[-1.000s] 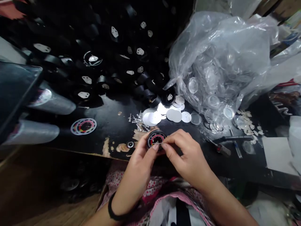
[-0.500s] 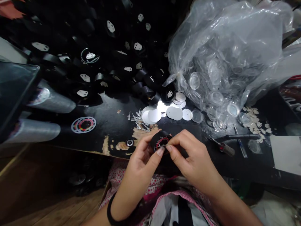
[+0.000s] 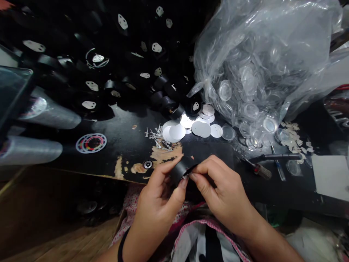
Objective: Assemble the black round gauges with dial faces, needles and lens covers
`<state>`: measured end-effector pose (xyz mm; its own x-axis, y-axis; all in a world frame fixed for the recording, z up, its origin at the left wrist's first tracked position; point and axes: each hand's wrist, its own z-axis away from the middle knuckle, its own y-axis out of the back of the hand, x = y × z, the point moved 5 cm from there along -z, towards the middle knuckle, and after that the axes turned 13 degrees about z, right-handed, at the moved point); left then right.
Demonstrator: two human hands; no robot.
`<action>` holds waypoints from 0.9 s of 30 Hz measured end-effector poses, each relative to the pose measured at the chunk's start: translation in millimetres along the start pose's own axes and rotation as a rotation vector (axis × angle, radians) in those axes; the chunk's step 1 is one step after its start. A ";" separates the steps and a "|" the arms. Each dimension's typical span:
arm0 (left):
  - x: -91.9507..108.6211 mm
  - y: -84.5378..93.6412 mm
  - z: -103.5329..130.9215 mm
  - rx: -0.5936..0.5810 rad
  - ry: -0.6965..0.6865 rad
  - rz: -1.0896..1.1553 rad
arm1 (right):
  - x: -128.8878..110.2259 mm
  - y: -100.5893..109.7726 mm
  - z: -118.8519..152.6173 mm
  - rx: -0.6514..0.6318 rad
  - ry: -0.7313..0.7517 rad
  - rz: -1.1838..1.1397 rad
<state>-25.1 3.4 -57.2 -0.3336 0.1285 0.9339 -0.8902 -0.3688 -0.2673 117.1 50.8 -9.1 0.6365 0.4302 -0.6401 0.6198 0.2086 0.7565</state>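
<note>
My left hand (image 3: 159, 194) is closed around a small black round gauge housing (image 3: 180, 169), thumb at the front rim and fingers behind. The housing is tilted so its side wall faces me, and most of the dial is hidden. Against its right edge my right hand (image 3: 219, 187) is closed in a pinch, thumb and forefinger together. What lies between those fingertips is too small and covered to name. On the bench just beyond are a pile of small pale pointers (image 3: 159, 138), white discs (image 3: 177, 131) and a small black ring-shaped part (image 3: 147, 165).
Many black housings with pale plates (image 3: 92, 86) fill the back left. A plastic bag of clear covers (image 3: 251, 80) occupies the back right. Printed dial rings (image 3: 95, 143) and wrapped rolls (image 3: 32, 150) lie left; a screwdriver (image 3: 261, 171) and white card (image 3: 331, 176) lie right.
The housing has turned in my left hand: its dial with red markings showed before, now its black side wall does. My right fingers stay at its edge. The view has shifted slightly.
</note>
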 end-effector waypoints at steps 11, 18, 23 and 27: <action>3.5 -7.0 -3.8 -0.058 -0.005 0.067 | 2.5 3.3 -0.5 0.010 0.001 -0.094; 9.2 -6.7 -4.8 -0.033 -0.025 0.008 | 1.8 3.1 -0.7 -0.001 -0.012 -0.029; 10.2 0.1 -1.1 -0.003 -0.098 -0.120 | -2.5 1.0 1.7 0.005 0.013 0.026; 9.7 5.2 4.0 0.007 -0.178 -0.262 | -4.3 -1.1 4.5 0.008 0.008 0.016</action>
<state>-31.8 -0.9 -48.6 -0.0332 0.0576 0.9978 -0.9363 -0.3509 -0.0109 115.7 44.8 -7.8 0.6426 0.4406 -0.6268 0.6132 0.1948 0.7655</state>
